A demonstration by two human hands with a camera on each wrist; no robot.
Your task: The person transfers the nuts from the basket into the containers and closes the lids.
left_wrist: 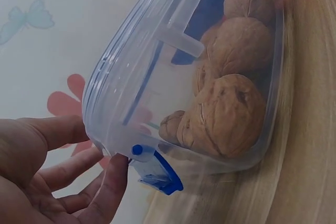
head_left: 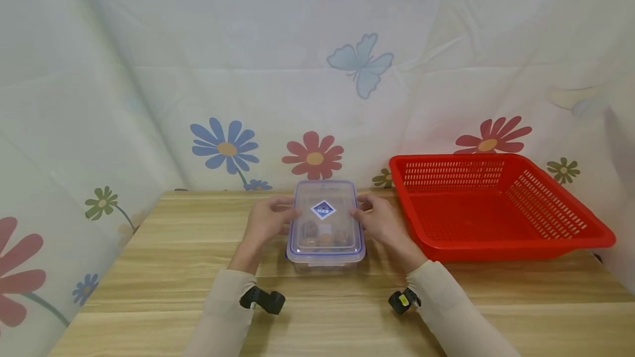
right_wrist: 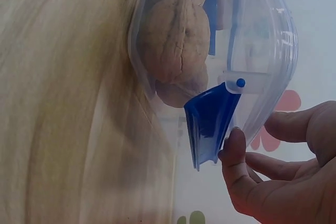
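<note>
A clear plastic food container (head_left: 326, 265) stands on the wooden table, with several walnuts (left_wrist: 231, 116) inside. Its transparent lid (head_left: 324, 189) has a blue edge line and a diamond-shaped blue sticker (head_left: 323, 210). My left hand (head_left: 270, 218) pinches the lid's left edge, thumb on top and fingertips under the rim. Opposite it, my right hand (head_left: 381, 218) pinches the right edge the same way. Beside the left fingers a blue latch (left_wrist: 163, 174) hangs away from the container wall. Another blue latch (right_wrist: 212, 121) sticks outward next to the right fingertips.
To the right of the container sits a large red plastic basket (head_left: 414, 219) with slotted sides, near my right forearm. Behind the wood-grain table (head_left: 198, 247) hangs a pale curtain (head_left: 268, 92) printed with flowers and a butterfly.
</note>
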